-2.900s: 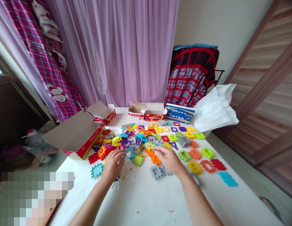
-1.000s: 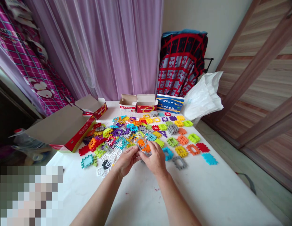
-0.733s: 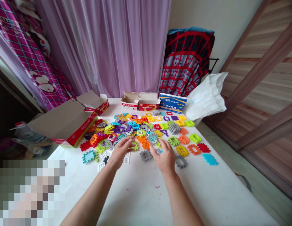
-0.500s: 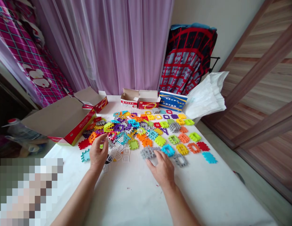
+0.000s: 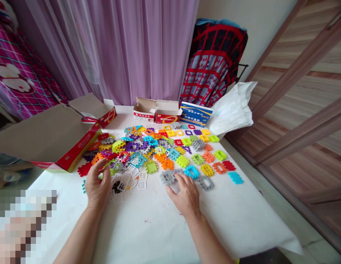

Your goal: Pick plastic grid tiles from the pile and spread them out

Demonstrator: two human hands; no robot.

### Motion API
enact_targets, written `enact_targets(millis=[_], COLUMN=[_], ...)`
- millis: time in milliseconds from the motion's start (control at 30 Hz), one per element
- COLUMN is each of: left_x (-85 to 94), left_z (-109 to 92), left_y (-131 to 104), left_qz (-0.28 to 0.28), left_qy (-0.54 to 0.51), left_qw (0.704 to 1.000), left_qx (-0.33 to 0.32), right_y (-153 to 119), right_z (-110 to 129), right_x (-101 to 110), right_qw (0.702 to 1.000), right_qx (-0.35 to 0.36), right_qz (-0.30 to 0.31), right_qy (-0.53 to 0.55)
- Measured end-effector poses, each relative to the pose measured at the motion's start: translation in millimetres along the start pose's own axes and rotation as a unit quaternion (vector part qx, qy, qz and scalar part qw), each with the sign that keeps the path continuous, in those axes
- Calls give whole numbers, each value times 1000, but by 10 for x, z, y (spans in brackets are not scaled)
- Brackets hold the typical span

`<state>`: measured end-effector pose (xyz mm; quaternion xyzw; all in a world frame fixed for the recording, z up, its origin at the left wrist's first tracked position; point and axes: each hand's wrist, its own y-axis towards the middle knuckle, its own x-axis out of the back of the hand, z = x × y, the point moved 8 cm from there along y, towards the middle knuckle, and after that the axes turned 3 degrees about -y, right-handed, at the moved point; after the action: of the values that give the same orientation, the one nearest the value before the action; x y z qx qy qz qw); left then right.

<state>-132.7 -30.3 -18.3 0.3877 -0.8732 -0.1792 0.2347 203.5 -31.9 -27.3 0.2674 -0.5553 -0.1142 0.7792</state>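
Note:
My left hand [image 5: 98, 185] hovers at the left front of the heap of coloured interlocking tiles [image 5: 137, 145], fingers curved and apart, with nothing visible in it. White window-shaped pieces [image 5: 132, 171] and a black round piece [image 5: 117, 187] lie just right of it. My right hand [image 5: 185, 192] has its fingertips on the right end of a grey tile piece [image 5: 167, 177], thumb along the near side. A blue tile [image 5: 191, 171] and a grey frame tile [image 5: 206, 183] lie beside that hand.
Open red boxes stand at the left [image 5: 79, 146] and the back [image 5: 167, 116]. A blue box [image 5: 196, 114] and a white bag [image 5: 232, 108] are at the back right. Loose tiles in several colours spread over the right side of the white table [image 5: 159, 227].
The view has shifted, so the table contents appear further left. My left hand has moved slightly left, away from the white pieces. My right hand remains at the grey piece.

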Motion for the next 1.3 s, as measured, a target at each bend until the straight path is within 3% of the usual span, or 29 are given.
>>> enact_targets(millis=[200,333,400,533,633,700,1300], left_x=[-8,1,18,29,29,24,45], left_z=[41,77,82,57,13,-4,27], left_y=[7,25,30,20,5,-3,16], left_qz=[7,14,14,16,5,-1,-10], left_qy=[32,42,60,75,75,67,70], left_qw=[999,999,997,995,995,995,994], left_qx=[8,20,35,71,72,68,86], right_y=[-29,-43,-74,-207,-292,-320,-348], right_z=[108,-39,-254,-934,-1329,-1451,-1423], right_x=[80,149,218,452,539,533,420], right_qw=[997,997,998,993,991,992,989], right_qx=[37,17,-5,-81,-98,-92,-103], right_qz=[-10,-29,-41,-85,-73,-56,-13], right_qy=[65,63,50,-11,-53,-68,-106])
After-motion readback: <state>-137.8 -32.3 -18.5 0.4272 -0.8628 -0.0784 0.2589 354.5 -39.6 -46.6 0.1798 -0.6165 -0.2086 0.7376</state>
